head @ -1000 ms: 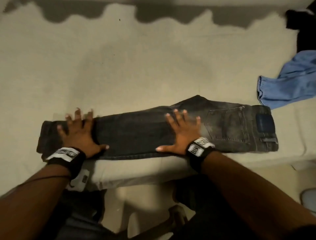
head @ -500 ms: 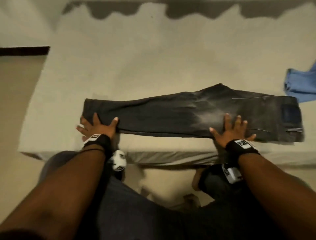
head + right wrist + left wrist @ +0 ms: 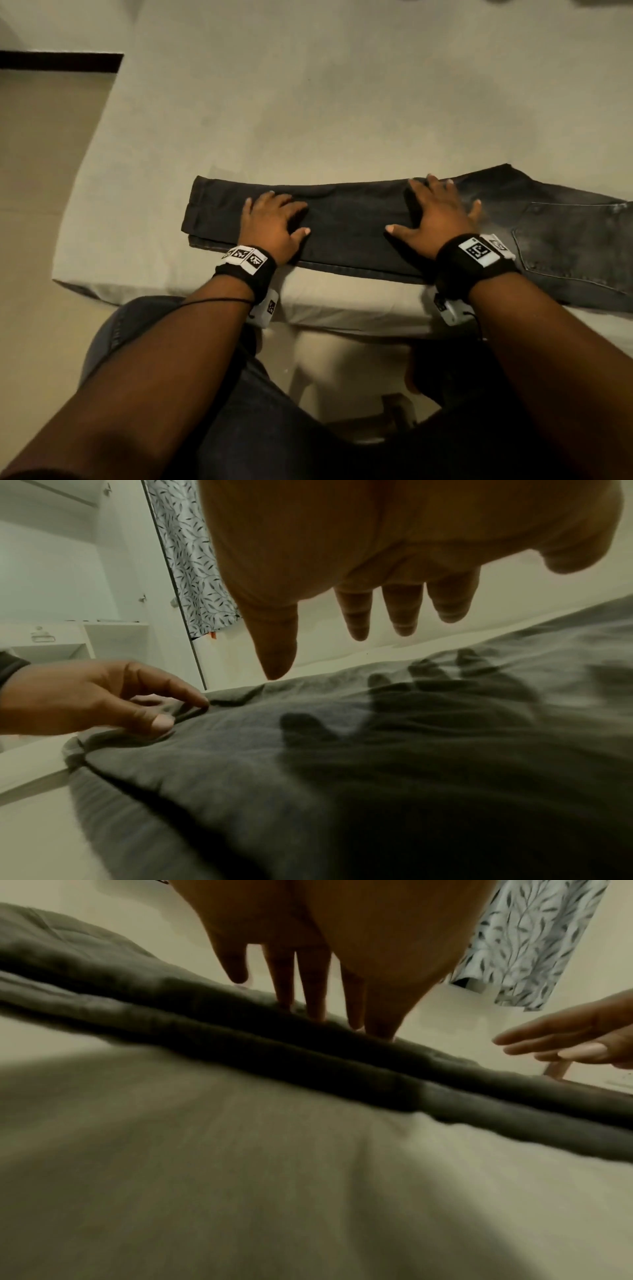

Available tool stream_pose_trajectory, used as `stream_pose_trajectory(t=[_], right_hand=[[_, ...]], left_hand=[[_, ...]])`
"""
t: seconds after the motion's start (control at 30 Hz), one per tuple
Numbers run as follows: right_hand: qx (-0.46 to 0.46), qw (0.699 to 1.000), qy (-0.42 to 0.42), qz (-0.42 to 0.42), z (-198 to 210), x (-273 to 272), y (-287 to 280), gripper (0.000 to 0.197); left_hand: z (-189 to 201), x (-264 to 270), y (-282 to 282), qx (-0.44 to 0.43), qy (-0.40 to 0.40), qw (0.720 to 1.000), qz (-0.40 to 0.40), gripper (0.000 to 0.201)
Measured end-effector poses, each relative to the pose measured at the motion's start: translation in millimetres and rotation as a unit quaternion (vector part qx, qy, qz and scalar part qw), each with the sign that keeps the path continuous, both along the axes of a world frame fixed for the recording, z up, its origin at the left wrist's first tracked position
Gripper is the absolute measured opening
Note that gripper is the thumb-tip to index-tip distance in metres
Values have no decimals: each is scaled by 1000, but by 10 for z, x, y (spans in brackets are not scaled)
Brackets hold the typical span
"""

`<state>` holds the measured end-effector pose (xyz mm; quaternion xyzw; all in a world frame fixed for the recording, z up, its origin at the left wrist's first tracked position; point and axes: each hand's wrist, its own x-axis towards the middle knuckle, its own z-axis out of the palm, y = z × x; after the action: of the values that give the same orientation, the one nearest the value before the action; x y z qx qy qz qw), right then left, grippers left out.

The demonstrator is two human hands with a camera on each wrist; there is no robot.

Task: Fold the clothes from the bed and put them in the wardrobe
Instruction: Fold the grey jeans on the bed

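A bed [image 3: 239, 120] with a pale sheet is filling most of the head view. Dark grey jeans [image 3: 359, 222] are lying on it, folded leg on leg, near the front edge of the bed. The leg ends are pointing left and the pocket end is running off to the right.

The left hand [image 3: 274, 222] is resting on the jeans near the leg ends. Its fingers [image 3: 315, 988] are bending a little, and the tips are touching the cloth. In the right wrist view the thumb and one finger are sitting close together at a small ridge in the cloth, but I cannot tell if they are pinching it. The jeans are lying right under these fingers and going past them on both sides.

The right hand [image 3: 438, 216] is reaching over the middle of the jeans, just left of the back pocket [image 3: 575, 246]. Its fingers [image 3: 400, 607] are straight and spread apart. They are holding nothing. In the right wrist view the hand is hanging a little above the cloth and its shadow is falling on the jeans below.

A curtain [image 3: 192, 561] with a leaf pattern is hanging in the back.
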<state>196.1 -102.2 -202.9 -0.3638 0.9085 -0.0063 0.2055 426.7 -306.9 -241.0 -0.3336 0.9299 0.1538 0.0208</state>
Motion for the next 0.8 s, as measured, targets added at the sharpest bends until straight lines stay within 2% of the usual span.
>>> stream_pose_trajectory(t=[0.07, 0.1, 0.2, 0.27, 0.37, 0.47, 0.57, 0.63, 0.7, 0.8], right_hand=[[26, 1000, -17, -1, -84, -163, -62, 108], [54, 998, -32, -16, -146, -275, -52, 117], [110, 988, -62, -90, -268, -539, 58, 148], [104, 985, -76, -117, -301, -637, 70, 158], [96, 987, -80, -100, -223, -565, -40, 157], [70, 994, -83, 1, -112, -131, -149, 149], [86, 981, -138, 106, -132, 431, -133, 142], [101, 976, -144, 130, -185, 527, -11, 133], [72, 983, -129, 112, -174, 408, 118, 123], [-40, 987, -155, 20, 47, 277, 277, 115]], left_hand=[[-97, -14, -115, 27, -117, 991, 62, 89], [-128, -23, -187, 55, -147, 983, 99, 103], [-78, -9, -394, 116, -180, 963, 162, 138], [-77, -28, -468, 121, -189, 960, 165, 146], [-71, -59, -451, 125, -189, 959, 171, 141], [-9, -54, -445, 140, -131, 963, 192, 126], [131, 28, -430, 93, -67, 951, 288, 113], [182, 204, -443, 82, -22, 916, 393, 114], [207, 427, -496, 141, 8, 862, 488, 119], [251, 672, -572, 211, 58, 816, 535, 111]])
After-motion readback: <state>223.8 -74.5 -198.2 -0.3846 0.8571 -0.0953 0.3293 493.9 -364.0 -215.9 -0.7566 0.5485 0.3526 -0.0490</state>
